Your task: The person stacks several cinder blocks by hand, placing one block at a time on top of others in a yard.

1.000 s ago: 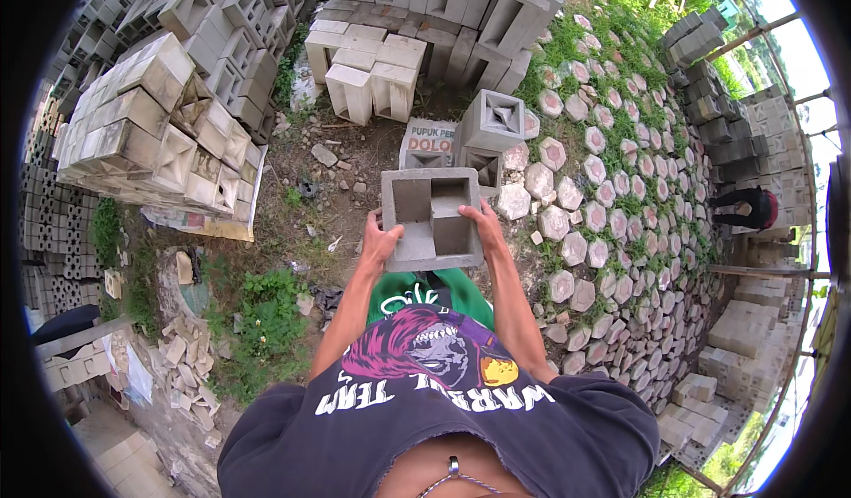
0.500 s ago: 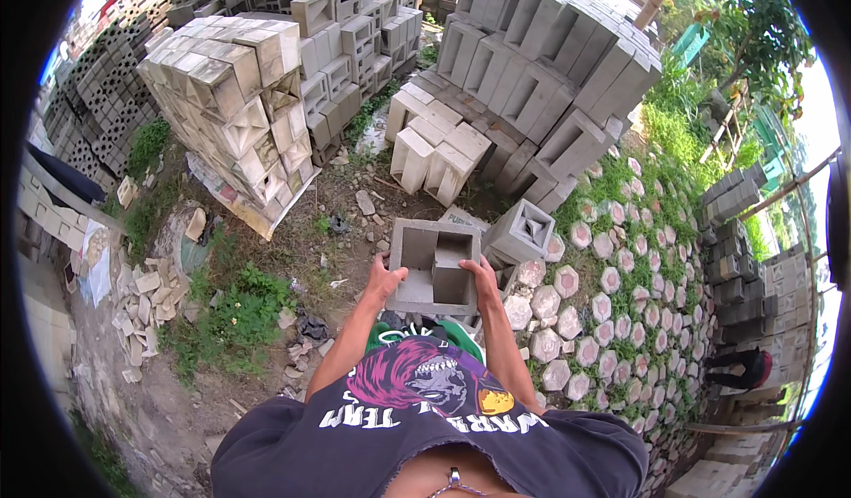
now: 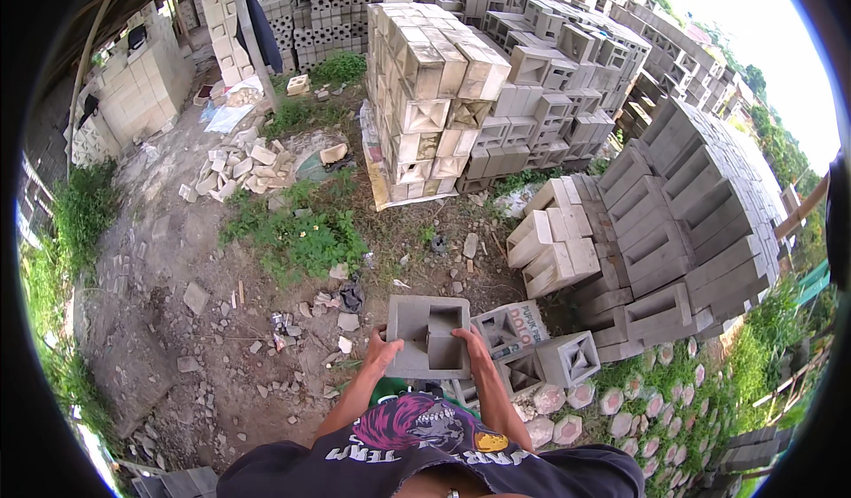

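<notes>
A square grey concrete ventilation block [image 3: 417, 358], with inner walls dividing its hollow, is held in front of my body. My left hand [image 3: 382, 354] grips its left side, the thumb over the rim. On the opposite side my right hand [image 3: 471, 345] is closed round the wall, thumb reaching into the hollow. Just right of this block, more grey blocks with pyramid-shaped insides [image 3: 569, 359] rest on the ground. One of them lies against a printed white sack [image 3: 534, 313].
Pale blocks form a tall stack [image 3: 421, 99] ahead. A curved grey block wall [image 3: 656, 232] stands to the right, with a low pale pile [image 3: 554, 241] beside it. Rubble [image 3: 239, 170], weeds [image 3: 306, 241] and loose stones cover the ground leftward. Hexagonal pavers [image 3: 612, 400] lie at lower right.
My view has turned left, so the stacks sit further right in the picture and more ground shows on the left. Both hands still hold the block, now lower in view.
</notes>
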The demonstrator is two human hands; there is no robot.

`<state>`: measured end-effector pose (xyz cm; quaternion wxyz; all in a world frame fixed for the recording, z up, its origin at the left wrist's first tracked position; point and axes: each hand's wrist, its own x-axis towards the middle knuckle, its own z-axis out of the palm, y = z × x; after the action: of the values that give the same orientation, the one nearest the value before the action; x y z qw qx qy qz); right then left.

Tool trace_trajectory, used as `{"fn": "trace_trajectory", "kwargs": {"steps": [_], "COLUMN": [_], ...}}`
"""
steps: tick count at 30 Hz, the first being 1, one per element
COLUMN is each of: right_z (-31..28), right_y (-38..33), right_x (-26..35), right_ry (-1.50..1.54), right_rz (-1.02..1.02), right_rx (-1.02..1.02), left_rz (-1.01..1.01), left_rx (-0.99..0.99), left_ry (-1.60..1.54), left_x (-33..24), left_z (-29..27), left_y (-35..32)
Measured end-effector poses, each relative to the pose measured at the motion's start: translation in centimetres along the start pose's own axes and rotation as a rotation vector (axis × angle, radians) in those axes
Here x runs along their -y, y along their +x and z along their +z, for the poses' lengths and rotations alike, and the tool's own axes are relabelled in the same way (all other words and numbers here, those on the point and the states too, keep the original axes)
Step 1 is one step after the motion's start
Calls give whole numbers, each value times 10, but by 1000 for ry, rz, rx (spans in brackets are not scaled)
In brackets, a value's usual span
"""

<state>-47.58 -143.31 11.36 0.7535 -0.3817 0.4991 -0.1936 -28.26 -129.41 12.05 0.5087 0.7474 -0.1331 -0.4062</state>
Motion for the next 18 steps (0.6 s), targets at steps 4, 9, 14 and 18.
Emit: {"fn": "trace_trajectory", "kwargs": {"steps": [4, 9, 14, 18], "right_z": [37, 97, 175, 228], "right_y": [15, 21, 7, -4], "right_x": [-11, -19, -46, -79], "right_ry": [-100, -256, -395, -524], "right_rz": [47, 89, 157, 144], "right_rx": [186, 369, 495, 683], "left_rz": [-43, -79, -103, -146], "left_rx": [-187, -388, -628, -741], "left_ry": [-117, -278, -452, -601], "left_x": [25, 45, 83, 92], "left_z": [-38, -79, -124, -163], "left_y": [-32, -71, -112, -151]}}
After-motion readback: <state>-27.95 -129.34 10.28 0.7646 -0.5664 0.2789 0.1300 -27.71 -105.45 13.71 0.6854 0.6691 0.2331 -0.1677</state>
